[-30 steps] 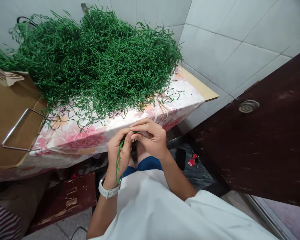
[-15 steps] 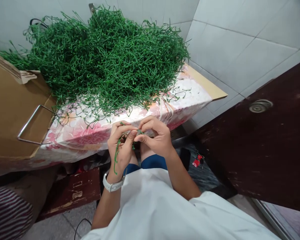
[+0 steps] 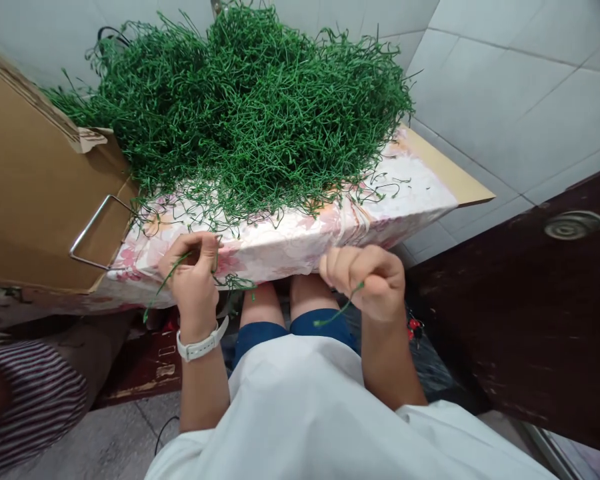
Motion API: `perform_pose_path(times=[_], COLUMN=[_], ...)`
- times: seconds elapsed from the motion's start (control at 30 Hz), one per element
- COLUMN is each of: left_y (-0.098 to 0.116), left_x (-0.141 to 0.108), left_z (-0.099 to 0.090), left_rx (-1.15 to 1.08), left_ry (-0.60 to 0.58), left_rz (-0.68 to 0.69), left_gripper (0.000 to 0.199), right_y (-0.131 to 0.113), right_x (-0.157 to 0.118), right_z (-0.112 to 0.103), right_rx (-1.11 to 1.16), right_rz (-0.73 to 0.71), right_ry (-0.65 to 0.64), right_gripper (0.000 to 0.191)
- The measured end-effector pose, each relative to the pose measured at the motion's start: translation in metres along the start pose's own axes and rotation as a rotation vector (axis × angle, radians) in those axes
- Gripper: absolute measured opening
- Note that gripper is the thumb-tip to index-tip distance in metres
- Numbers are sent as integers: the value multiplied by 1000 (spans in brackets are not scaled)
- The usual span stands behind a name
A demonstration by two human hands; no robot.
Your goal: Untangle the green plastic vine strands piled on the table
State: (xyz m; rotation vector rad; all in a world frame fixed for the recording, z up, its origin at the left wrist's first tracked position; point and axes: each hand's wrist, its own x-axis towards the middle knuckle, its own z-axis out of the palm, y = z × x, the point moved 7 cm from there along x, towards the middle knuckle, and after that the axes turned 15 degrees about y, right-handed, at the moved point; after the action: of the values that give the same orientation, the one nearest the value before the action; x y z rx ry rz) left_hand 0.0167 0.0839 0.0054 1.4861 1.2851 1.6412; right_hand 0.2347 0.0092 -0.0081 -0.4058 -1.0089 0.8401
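Observation:
My left hand (image 3: pixel 194 283), with a white watch (image 3: pixel 200 345) on its wrist, is closed over the table's front edge. Thumb and fingers pinch several thin green stems (image 3: pixel 159 293) with small knobbed ends; a few dangle towards my lap. To the right, my right hand (image 3: pixel 367 283) is curled shut, and one green stem (image 3: pixel 337 316) sticks out below its fingers. A gap separates the two hands. Behind them a large tangled heap of the same green stems (image 3: pixel 260 113) covers the flowered tablecloth (image 3: pixel 290 247). Inside both fists the stem parts are hidden.
At left stands an open cardboard box (image 3: pixel 45 200) beside a bent metal handle (image 3: pixel 90 233). A dark brown door (image 3: pixel 520 293) with a round knob is on the right. Another person's striped sleeve (image 3: pixel 35 393) shows at lower left. Red keys (image 3: pixel 415 327) lie below right.
My hands, together before, have moved apart: the left one to the left, the right one to the right with a stem in it. The whole view has shifted slightly.

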Motion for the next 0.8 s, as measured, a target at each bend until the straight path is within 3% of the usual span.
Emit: perform_pose_path(times=[0.1, 0.2, 0.4, 0.57, 0.7, 0.8], left_y=[2, -6, -42, -51, -48, -47], left_x=[17, 30, 58, 57, 55, 59], left_z=[9, 23, 39, 28, 14, 10], left_rx=[-3, 6, 197, 210, 167, 271], left_ry=[3, 6, -16, 29, 44, 3], left_rz=[18, 51, 242, 229, 164, 171], left_gripper=[37, 44, 55, 58, 48, 42], right_y=[18, 34, 47, 68, 71, 70], right_x=[5, 14, 49, 59, 55, 50], right_z=[-20, -26, -24, -39, -46, -34], right_rx=[-180, -347, -801, -1183, -1199, -1198], right_rz=[111, 153, -58, -182, -215, -221], right_ry=[171, 236, 160, 7, 70, 53], right_gripper=[31, 31, 22, 32, 26, 28])
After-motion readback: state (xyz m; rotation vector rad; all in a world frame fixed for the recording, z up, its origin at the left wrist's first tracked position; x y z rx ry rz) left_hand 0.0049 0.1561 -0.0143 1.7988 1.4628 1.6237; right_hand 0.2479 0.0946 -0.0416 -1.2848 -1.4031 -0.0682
